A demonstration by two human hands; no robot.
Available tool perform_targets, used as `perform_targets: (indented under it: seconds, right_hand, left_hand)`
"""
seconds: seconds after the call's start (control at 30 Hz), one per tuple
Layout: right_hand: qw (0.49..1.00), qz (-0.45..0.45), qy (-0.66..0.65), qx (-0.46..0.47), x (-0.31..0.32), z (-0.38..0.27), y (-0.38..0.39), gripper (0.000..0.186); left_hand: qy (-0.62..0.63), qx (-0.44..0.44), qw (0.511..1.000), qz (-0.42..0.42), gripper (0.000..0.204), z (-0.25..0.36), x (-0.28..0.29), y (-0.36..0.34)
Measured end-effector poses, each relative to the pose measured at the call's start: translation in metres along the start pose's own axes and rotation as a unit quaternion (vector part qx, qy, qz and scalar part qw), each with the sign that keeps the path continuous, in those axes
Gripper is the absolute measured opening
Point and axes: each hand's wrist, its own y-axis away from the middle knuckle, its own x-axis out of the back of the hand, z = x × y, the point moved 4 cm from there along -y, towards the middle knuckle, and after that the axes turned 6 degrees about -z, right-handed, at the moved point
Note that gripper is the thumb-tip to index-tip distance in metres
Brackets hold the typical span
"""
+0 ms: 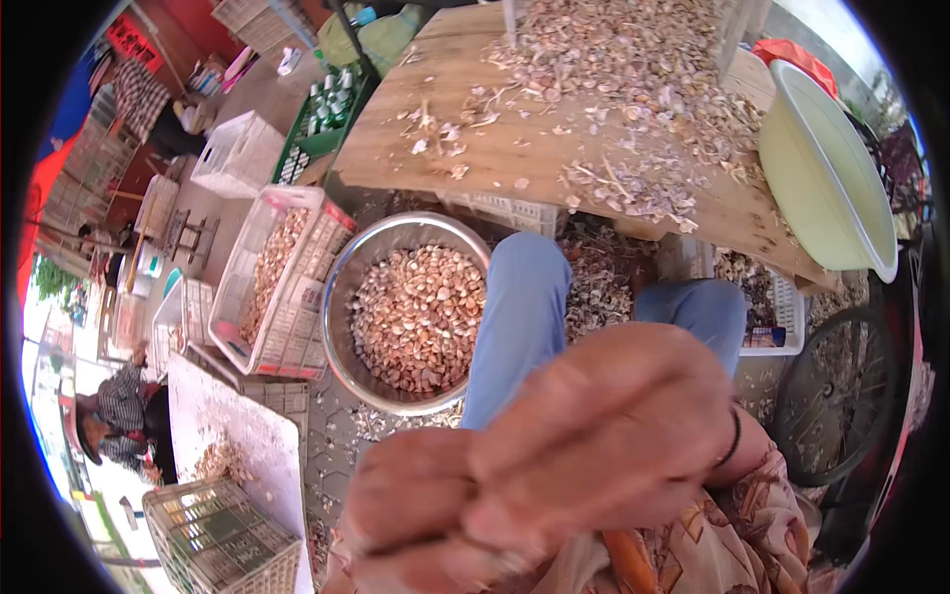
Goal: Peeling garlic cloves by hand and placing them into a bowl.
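Observation:
Over my lap, my right hand (614,426) is closed with its fingers curled, a dark band round its wrist. My left hand (416,495) is closed against it, lower and to the left. Both are smeared by motion, and whatever the fingers hold is hidden. Left of my knee, a steel basin (341,351) holds a heap of garlic cloves (416,317). Ahead, loose garlic and dry skins (633,59) lie piled on a wooden table (386,148).
A white crate (287,327) of cloves stands left of the basin, near a green bottle crate (297,158). A pale green tub (821,178) leans at the table's right, above a wheel (841,396). Another person (119,416) sits at the far left beside a white board (237,406).

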Motion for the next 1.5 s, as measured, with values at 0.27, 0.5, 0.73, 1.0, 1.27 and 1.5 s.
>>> perform_targets:
  seconds: [0.27,0.5,0.73,1.0,1.27,1.5]
  right_hand:
    - [0.894,0.036,0.331,-0.301,0.045,0.147,0.052,0.020]
    - [0.651,0.318,0.595,-0.349,0.275,0.024,0.167,0.015]
    - [0.545,0.034,0.754,-0.365,0.323,0.030,0.164,0.021]
    - [0.692,0.316,0.533,-0.369,0.293,0.002,0.174,0.013]
    - [0.701,0.251,0.608,-0.276,0.232,-0.003,0.162,0.007]
    - [0.715,0.271,0.573,-0.296,0.211,-0.019,0.187,0.007]
  left_hand:
    - [-0.618,0.123,0.730,-0.265,0.014,-0.110,0.091,0.017]
    - [-0.317,0.228,0.878,-0.276,0.024,-0.248,-0.013,-0.008]
    - [-0.284,0.082,0.795,-0.530,0.040,-0.309,-0.187,0.002]
    - [-0.256,0.073,0.864,-0.428,0.013,-0.368,-0.261,-0.039]
    - [-0.347,0.108,0.757,-0.542,0.011,-0.400,-0.296,-0.029]
    - [-0.343,0.091,0.726,-0.589,0.013,-0.410,-0.298,-0.049]
